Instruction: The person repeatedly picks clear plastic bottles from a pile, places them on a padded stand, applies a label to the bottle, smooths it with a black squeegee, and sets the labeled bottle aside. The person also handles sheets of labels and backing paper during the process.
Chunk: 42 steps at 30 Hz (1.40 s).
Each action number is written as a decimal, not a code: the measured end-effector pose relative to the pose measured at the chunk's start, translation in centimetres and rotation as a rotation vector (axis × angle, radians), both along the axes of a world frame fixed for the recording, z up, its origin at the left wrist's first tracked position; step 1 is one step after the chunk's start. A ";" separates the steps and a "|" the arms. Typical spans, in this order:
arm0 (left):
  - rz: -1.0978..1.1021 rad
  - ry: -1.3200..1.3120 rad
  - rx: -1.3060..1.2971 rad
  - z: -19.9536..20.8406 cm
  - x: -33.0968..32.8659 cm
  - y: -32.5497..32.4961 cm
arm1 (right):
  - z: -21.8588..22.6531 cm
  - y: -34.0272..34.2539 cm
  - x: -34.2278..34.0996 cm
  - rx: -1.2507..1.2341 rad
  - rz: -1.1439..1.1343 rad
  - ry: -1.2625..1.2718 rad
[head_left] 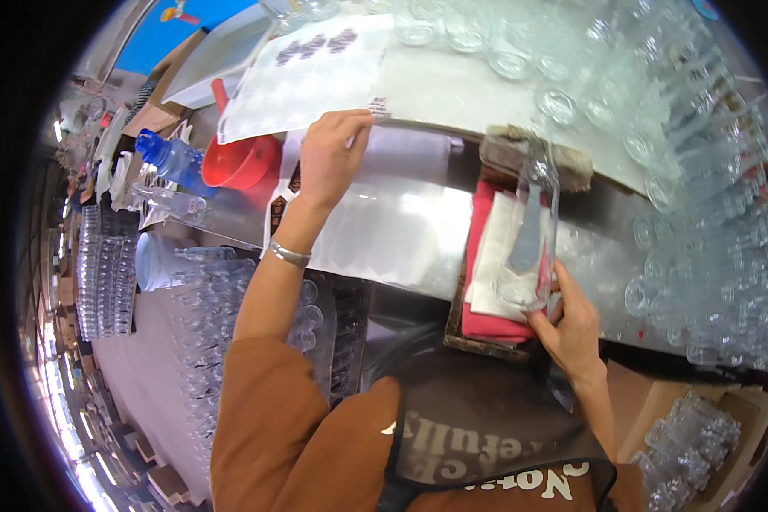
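Note:
My left hand point(337, 158) is closed, its thumb and forefinger pinched at the near corner of a white sheet point(290, 90) with small dark purple prints. One small print lies right at the fingertips. My right hand point(569, 328) grips the lower end of a tall clear glass point(531, 230), whose far end leans on a worn block point(584, 169). Under the glass lie a folded white cloth point(488, 277) and a red cloth point(484, 209), both on a wooden tray point(474, 343).
Left of the sheet stand a red pot with a handle point(241, 162), a blue plastic bottle point(175, 158) and a clear bottle point(175, 205). Many clear glasses point(708, 256) crowd the right and far side. A carton of glassware point(691, 444) sits lower right; more glasses point(222, 316) stand lower left.

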<state>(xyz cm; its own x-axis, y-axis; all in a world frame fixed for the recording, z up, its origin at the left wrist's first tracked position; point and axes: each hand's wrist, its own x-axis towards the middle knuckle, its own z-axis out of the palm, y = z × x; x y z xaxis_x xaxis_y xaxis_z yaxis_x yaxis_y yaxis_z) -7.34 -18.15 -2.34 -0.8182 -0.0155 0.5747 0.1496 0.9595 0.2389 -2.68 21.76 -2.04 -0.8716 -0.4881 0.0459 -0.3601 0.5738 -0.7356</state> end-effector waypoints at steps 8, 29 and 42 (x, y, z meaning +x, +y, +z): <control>-0.222 -0.132 0.160 6.0 5.6 16.6 | 0.1 -1.2 0.2 0.031 -0.004 0.239; -0.410 -0.259 0.830 0.5 4.9 17.6 | 0.4 0.8 -3.9 -0.499 -0.029 -0.566; -0.413 -0.238 0.721 -1.1 5.6 18.3 | 0.0 -1.4 -4.6 -0.453 -0.041 -0.484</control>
<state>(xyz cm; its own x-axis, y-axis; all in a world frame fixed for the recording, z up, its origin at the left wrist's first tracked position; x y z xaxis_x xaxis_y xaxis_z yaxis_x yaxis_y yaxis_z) -1.78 0.14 -3.40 -0.9360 0.0145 0.3517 0.3215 0.4418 0.8375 -7.27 20.33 -2.08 -0.8626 -0.4790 -0.1625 0.0870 0.1758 -0.9806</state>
